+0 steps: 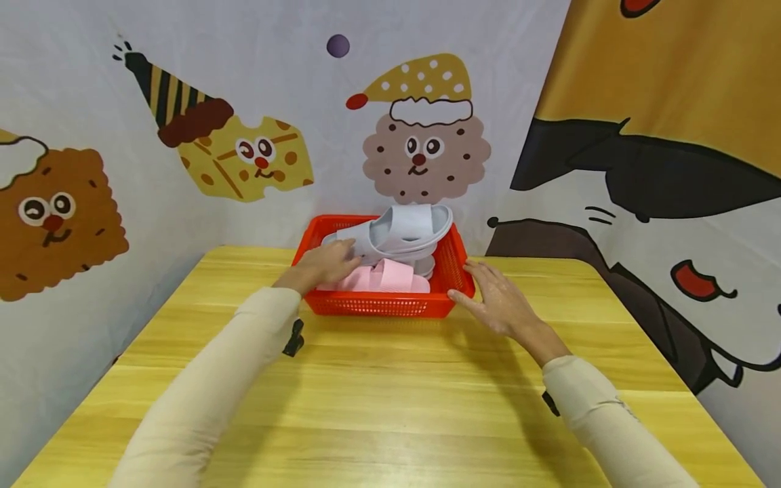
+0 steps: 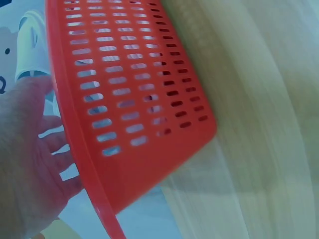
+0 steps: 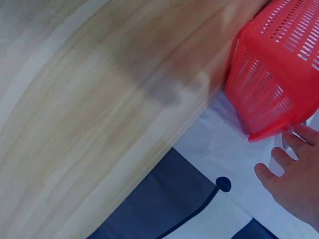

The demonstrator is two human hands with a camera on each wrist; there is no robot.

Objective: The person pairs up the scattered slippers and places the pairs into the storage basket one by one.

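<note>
A red perforated plastic basket (image 1: 375, 306) stands at the far edge of the table. Pale grey-blue slippers (image 1: 410, 222) are piled in it and rise above its rim, with pink slippers (image 1: 393, 276) lower down toward the front. My left hand (image 1: 323, 263) reaches over the basket's left rim beside the slippers; in the left wrist view its loosely extended fingers (image 2: 52, 142) lie behind the rim. At the right front corner, my right hand (image 1: 503, 301) has its fingers spread, fingertips right at the rim. Neither hand grips anything.
The basket rests on a yellow wood-grain table (image 1: 378, 400). Directly behind stands a cloth backdrop (image 1: 342, 149) printed with cartoon food characters. A dark wrist device (image 1: 294, 339) shows under the left sleeve.
</note>
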